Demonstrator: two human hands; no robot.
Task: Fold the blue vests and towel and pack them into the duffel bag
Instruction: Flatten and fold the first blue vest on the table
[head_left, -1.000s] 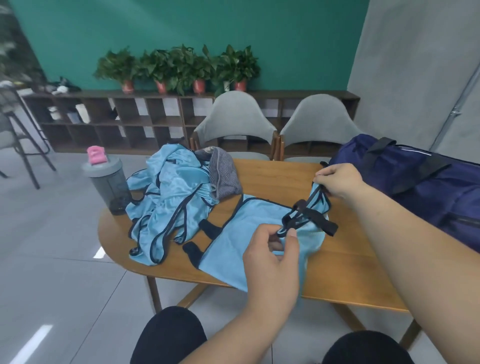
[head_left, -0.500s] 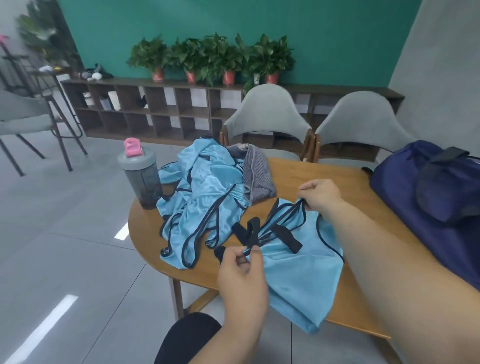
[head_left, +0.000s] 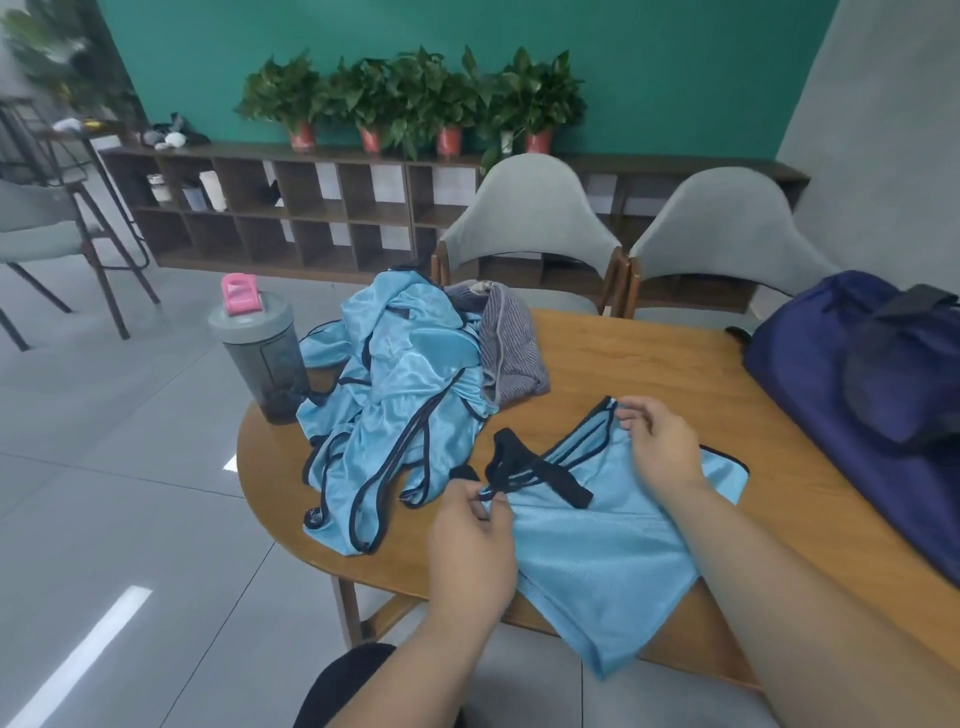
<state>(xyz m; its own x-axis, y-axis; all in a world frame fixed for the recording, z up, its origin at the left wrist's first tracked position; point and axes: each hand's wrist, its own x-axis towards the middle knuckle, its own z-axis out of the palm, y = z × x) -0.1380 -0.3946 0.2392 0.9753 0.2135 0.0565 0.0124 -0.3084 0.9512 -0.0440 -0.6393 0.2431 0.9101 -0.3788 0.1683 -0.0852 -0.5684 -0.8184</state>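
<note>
left hand: pinching the vest by its dark strap
right hand: fingertips pinching the vest's far trim
vest: flat-ish, hanging off the tabletop near edge
pile: left end, towel touching it
bottle: left edge
bag: right edge

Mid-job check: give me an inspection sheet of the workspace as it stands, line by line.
Surface: wooden table, bare wood in the middle.
Job's things: one blue vest spread at the near edge, its lower part hanging off; heap of vests unfolded on the left; grey towel crumpled against the heap; duffel bag on the right end, inside not visible.
Clutter: shaker bottle with a pink cap at the left edge.
Grippers: left hand pinches the vest's dark strap; right hand pinches its far corner.
Cables: nothing seen.
Surroundings: grey chairs behind the table, shelf unit, potted plants.
</note>
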